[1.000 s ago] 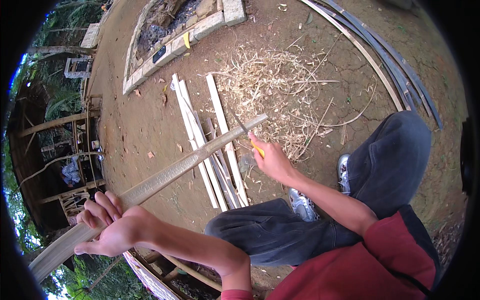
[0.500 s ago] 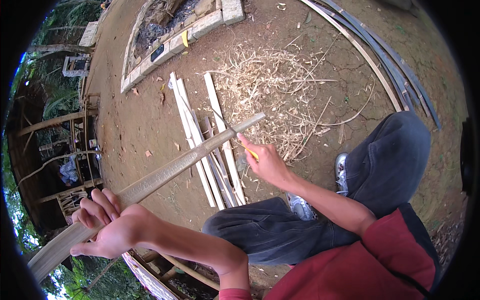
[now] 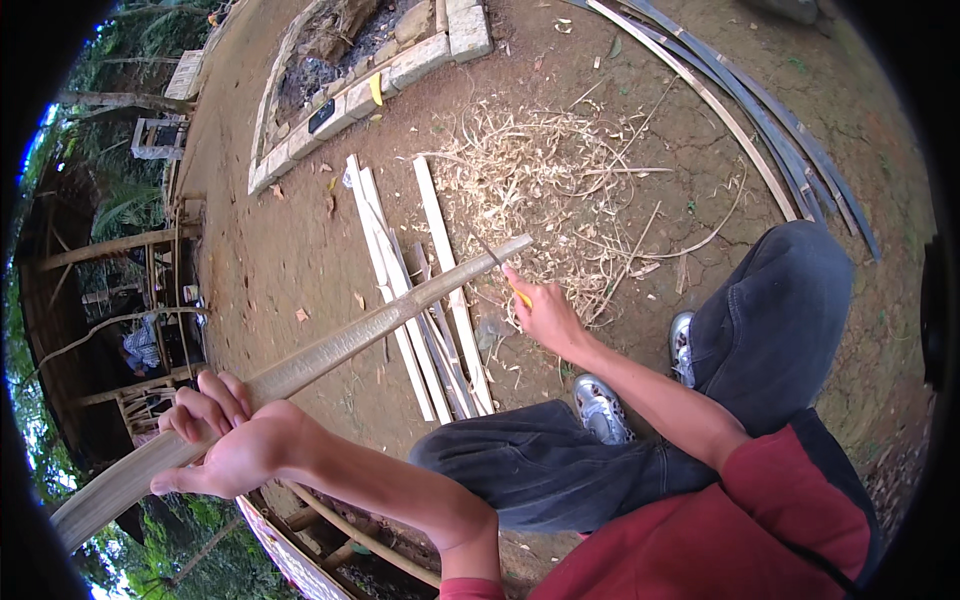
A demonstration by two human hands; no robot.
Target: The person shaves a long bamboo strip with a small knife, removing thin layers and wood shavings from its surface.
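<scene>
A long, pale bamboo strip (image 3: 345, 343) slants from the lower left up to the middle of the view. My left hand (image 3: 235, 440) is wrapped around its wide lower part, palm turned up. In my right hand (image 3: 552, 320) is a knife (image 3: 523, 296) with a yellow handle, the fingers closed on it. Its thin dark blade crosses the strip close to the far end and appears to touch it. Part of the handle is hidden by my fingers. The strip's surface looks scraped along its middle.
Pale shavings (image 3: 545, 165) lie heaped on the dirt ahead. Left of them are several split strips (image 3: 437, 235). Long dark strips (image 3: 765, 110) curve at the far right. A stone-edged fire pit (image 3: 420, 62) holds a phone (image 3: 321, 116) on its rim. At left stands a wooden shelter (image 3: 110, 245).
The knife and my right hand have slid a little along the strip toward its far end. My left hand keeps its grip, shifted slightly to the right and up.
</scene>
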